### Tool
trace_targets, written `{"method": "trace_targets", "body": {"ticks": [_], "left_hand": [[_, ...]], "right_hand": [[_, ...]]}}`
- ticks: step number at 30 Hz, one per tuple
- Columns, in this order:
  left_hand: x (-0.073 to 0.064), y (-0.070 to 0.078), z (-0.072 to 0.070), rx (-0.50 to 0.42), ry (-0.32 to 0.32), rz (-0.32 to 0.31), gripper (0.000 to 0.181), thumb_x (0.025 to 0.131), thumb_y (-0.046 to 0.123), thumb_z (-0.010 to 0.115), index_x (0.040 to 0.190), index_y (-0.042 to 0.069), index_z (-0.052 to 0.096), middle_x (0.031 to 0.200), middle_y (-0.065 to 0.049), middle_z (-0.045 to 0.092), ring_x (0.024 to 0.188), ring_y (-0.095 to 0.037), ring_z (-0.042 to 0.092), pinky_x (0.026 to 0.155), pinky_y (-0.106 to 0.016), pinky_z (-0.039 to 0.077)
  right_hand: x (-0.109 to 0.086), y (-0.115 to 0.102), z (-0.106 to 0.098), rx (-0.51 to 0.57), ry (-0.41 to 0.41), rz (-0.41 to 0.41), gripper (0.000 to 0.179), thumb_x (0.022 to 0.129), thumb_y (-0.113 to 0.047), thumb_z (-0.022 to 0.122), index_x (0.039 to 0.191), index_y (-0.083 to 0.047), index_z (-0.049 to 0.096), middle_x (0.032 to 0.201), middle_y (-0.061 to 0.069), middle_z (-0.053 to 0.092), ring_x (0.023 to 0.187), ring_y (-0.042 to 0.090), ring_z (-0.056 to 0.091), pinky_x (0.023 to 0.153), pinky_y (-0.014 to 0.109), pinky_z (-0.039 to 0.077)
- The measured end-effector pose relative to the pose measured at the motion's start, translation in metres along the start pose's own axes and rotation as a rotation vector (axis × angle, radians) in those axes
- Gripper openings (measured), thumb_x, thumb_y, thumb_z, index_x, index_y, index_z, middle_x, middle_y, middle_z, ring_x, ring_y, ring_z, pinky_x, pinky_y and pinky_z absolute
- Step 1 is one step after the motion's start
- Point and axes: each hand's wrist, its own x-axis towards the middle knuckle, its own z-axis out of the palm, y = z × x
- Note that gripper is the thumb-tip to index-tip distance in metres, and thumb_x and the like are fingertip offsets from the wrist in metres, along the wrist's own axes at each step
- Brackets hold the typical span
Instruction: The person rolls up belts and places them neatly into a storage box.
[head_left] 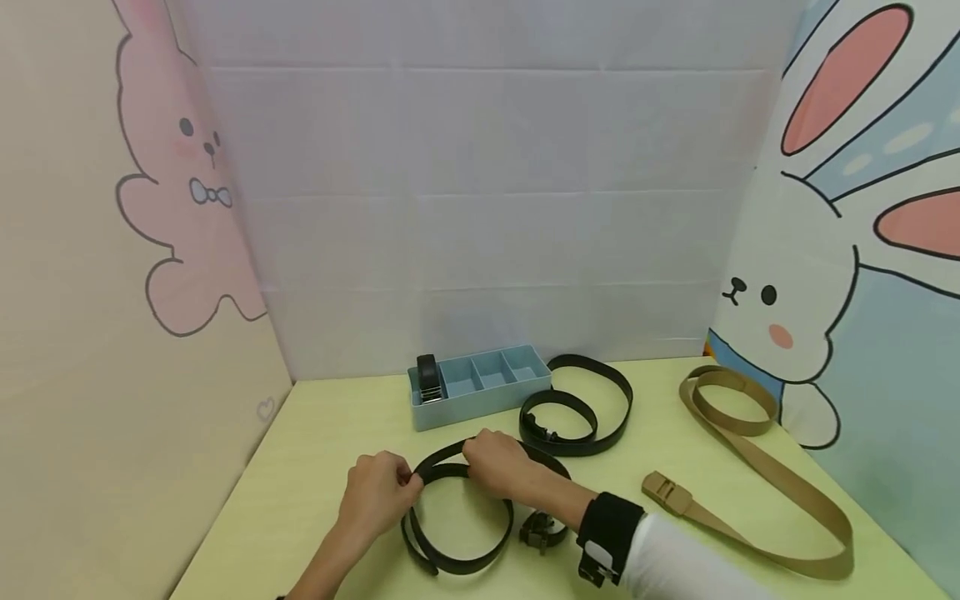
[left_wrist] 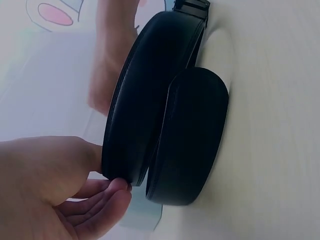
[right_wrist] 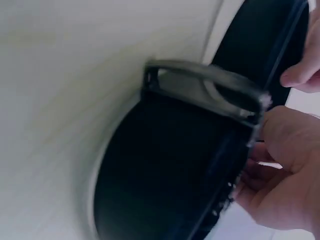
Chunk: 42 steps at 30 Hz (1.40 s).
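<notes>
A black leather belt [head_left: 465, 568] lies in loose coils on the table, its rounded tip near the front in the head view. At the coil's left side my left hand [head_left: 381, 490] pinches the strap. The left wrist view shows that thumb and fingers [left_wrist: 115, 195] on the lower edge of the black belt [left_wrist: 140, 95]. My right hand [head_left: 497, 467] grips the strap on the coil's far side, its fingers partly hidden. In the right wrist view the metal buckle [right_wrist: 205, 92] stands close by the right hand [right_wrist: 285, 170].
Behind the hands stands a blue divided tray [head_left: 480, 406] with a rolled black belt [head_left: 428, 377] in its left compartment. Another black belt [head_left: 626, 400] lies coiled beside the tray. A tan webbing belt [head_left: 780, 475] stretches along the right side of the yellow table [head_left: 300, 467].
</notes>
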Motion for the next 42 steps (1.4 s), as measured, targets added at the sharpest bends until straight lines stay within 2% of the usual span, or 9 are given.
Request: {"method": "trace_targets", "body": {"ticks": [4,11,16,19,22,25,27,35,42], "left_hand": [[-0.001,-0.007,-0.008,0.013,0.007,-0.024,0.032,0.086,0.005,0.081,0.058,0.016,0.068,0.055,0.010,0.058,0.052,-0.006,0.045,0.052,-0.023,0.038],[-0.009,-0.028,-0.015,0.013,-0.037,-0.062,0.034,0.086,0.002,0.081,0.057,0.015,0.069,0.054,0.008,0.061,0.051,-0.007,0.046,0.051,-0.023,0.038],[-0.014,-0.038,-0.007,0.010,-0.120,-0.055,0.030,0.088,0.003,0.085,0.064,0.015,0.074,0.060,0.008,0.067,0.054,-0.006,0.052,0.053,-0.023,0.042],[-0.014,-0.037,-0.001,0.044,-0.087,0.098,0.012,0.088,0.004,0.091,0.084,0.012,0.082,0.077,0.006,0.075,0.067,-0.008,0.065,0.062,-0.026,0.054],[-0.012,-0.032,0.004,0.081,-0.083,0.388,0.025,0.085,0.000,0.095,0.106,0.010,0.085,0.103,0.001,0.080,0.093,-0.015,0.075,0.080,-0.032,0.065],[-0.010,-0.025,0.008,0.068,-0.199,0.689,0.033,0.086,-0.001,0.095,0.115,0.011,0.085,0.121,-0.001,0.080,0.115,-0.019,0.074,0.098,-0.033,0.065],[-0.009,-0.020,0.010,0.041,-0.294,0.795,0.028,0.087,0.001,0.094,0.112,0.013,0.087,0.119,0.002,0.081,0.114,-0.015,0.074,0.099,-0.028,0.064],[-0.018,-0.007,0.013,0.056,-0.334,0.827,0.014,0.093,0.008,0.090,0.099,0.020,0.089,0.098,0.013,0.082,0.099,0.002,0.074,0.110,-0.048,0.064],[-0.026,-0.005,0.011,0.079,-0.334,0.767,0.011,0.099,0.012,0.087,0.100,0.023,0.089,0.095,0.014,0.081,0.091,0.002,0.069,0.079,-0.011,0.054]], "right_hand": [[-0.019,0.001,-0.011,0.084,-0.064,0.103,0.056,0.096,0.005,0.072,0.062,-0.021,0.036,0.059,-0.006,0.022,0.057,0.010,0.019,0.052,0.028,0.022],[-0.052,0.011,-0.023,0.060,-0.110,0.220,0.041,0.091,0.003,0.077,0.067,-0.017,0.051,0.061,-0.003,0.035,0.056,0.013,0.030,0.051,0.033,0.029],[-0.058,0.018,-0.023,0.093,-0.134,0.222,0.048,0.088,0.007,0.075,0.064,-0.020,0.042,0.062,-0.005,0.025,0.058,0.013,0.023,0.052,0.032,0.025],[-0.058,0.021,-0.023,0.140,-0.130,0.204,0.049,0.085,0.009,0.073,0.065,-0.021,0.040,0.063,-0.006,0.024,0.059,0.012,0.022,0.053,0.032,0.024],[-0.058,0.023,-0.022,0.184,-0.133,0.193,0.051,0.085,0.009,0.072,0.065,-0.021,0.037,0.064,-0.007,0.021,0.060,0.012,0.018,0.053,0.032,0.022],[-0.060,0.024,-0.023,0.214,-0.129,0.186,0.054,0.088,0.008,0.071,0.064,-0.022,0.033,0.063,-0.008,0.017,0.061,0.011,0.015,0.054,0.031,0.020],[-0.060,0.025,-0.024,0.230,-0.110,0.163,0.056,0.092,0.004,0.073,0.063,-0.021,0.033,0.061,-0.008,0.017,0.058,0.011,0.015,0.053,0.030,0.020],[-0.075,0.045,-0.039,0.251,-0.064,-0.146,0.017,0.100,0.003,0.070,0.094,-0.011,0.076,0.090,0.000,0.073,0.078,0.009,0.063,0.070,0.026,0.054],[-0.099,0.079,-0.047,0.114,-0.209,-0.306,0.033,0.096,0.017,0.071,0.106,-0.013,0.082,0.107,-0.001,0.076,0.098,0.014,0.072,0.086,0.025,0.061]]}}
